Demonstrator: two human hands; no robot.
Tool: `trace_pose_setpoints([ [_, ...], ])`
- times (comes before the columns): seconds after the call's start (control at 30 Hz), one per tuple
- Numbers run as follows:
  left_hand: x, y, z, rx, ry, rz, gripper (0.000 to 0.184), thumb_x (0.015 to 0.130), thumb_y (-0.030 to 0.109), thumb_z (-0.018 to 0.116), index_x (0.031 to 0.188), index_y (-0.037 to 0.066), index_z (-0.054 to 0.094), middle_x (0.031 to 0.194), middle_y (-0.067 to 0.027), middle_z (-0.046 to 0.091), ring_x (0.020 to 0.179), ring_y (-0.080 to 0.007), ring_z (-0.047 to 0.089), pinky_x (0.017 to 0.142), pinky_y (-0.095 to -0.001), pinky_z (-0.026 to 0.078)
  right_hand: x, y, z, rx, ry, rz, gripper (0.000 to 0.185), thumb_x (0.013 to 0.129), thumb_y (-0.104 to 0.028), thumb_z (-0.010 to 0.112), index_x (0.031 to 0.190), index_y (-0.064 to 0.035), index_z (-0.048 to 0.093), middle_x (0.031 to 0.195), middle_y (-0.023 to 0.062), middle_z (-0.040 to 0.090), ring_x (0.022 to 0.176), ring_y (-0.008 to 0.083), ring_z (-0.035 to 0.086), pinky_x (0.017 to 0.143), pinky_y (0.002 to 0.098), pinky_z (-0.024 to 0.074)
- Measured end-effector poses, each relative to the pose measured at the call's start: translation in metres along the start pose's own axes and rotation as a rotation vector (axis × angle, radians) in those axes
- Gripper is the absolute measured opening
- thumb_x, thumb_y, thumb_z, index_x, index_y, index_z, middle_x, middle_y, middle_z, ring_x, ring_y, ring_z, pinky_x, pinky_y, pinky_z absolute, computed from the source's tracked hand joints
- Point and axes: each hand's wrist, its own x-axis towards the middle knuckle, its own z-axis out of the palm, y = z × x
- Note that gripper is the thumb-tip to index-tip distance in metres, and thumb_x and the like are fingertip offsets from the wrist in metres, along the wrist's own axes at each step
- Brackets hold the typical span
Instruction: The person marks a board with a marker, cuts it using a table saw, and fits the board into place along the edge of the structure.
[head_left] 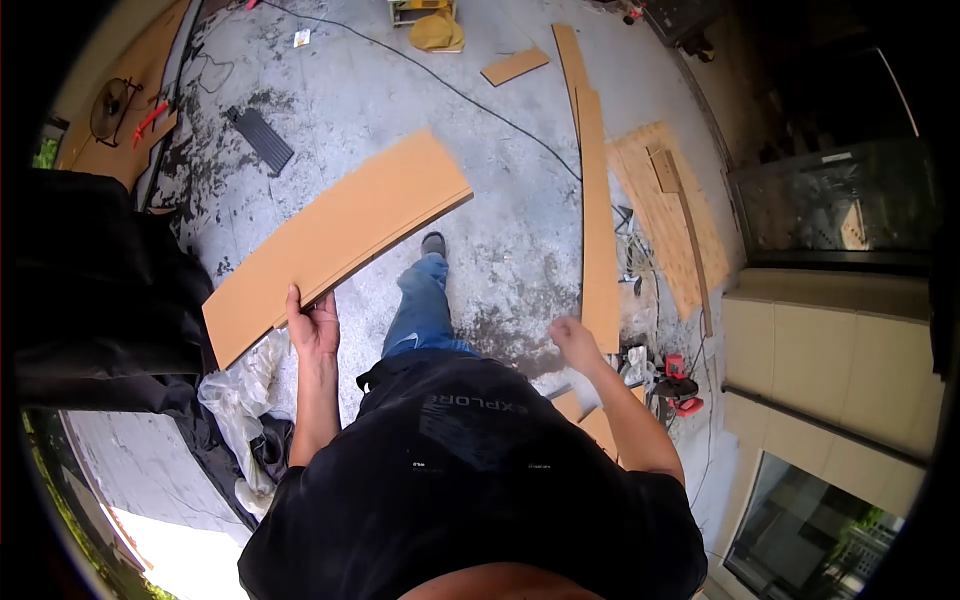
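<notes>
L grip (316, 328) closed round tan brd (338, 240) edge

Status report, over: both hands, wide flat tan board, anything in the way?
Left hand gripping wide, flat tan board by its near edge. Right hand blurred, nothing visibly held. Thin black cable across grey floor ahead, possible trip hazard.

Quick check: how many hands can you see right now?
2: the left hand grips the held board, and the right hand is by the near end of the long plank.
</notes>
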Motion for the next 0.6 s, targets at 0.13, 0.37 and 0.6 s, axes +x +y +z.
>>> trace_pose_setpoints([
  [0.13, 0.13, -0.068, 0.103, -0.011, 0.05, 0.057, 0.04, 0.103, 0.023, 0.062, 0.136, 0.002, 0.055, 0.14, -0.0137, 0.062, 0.131, -0.0291, 0.06, 0.115, -0.047, 0.048, 0.108, 0.063, -0.034, 0.292, -0.218, 0.266, 0.035, 0.101, -0.035, 0.064, 0.091, -0.0011, 0.069, 0.073, 0.0093, 0.067, 0.074, 0.0178, 0.066, 0.07, 0.0334, 0.052],
  [0.37, 0.318, -0.194, 0.375, -0.103, 0.046, 0.018, 0.041, 0.103, 0.02, 0.063, 0.14, 0.006, 0.053, 0.143, -0.0118, 0.058, 0.134, -0.0299, 0.056, 0.116, -0.0514, 0.045, 0.292, -0.047, -0.182, 0.272, -0.133, 0.363, 0.034, 0.102, -0.032, 0.063, 0.094, -0.0004, 0.069, 0.077, 0.0081, 0.068, 0.077, 0.017, 0.065, 0.072, 0.0325, 0.052],
  [0.6, 0.522, -0.334, 0.585, -0.099, 0.043, 0.121, 0.038, 0.102, 0.021, 0.064, 0.135, 0.004, 0.056, 0.138, -0.0124, 0.062, 0.128, -0.0303, 0.061, 0.116, -0.0516, 0.045, 0.546, -0.087, -0.336, 0.299, -0.133, 0.338, 0.032, 0.104, -0.03, 0.062, 0.097, 0.0004, 0.069, 0.081, 0.0069, 0.069, 0.079, 0.0161, 0.065, 0.075, 0.0315, 0.0519],
])
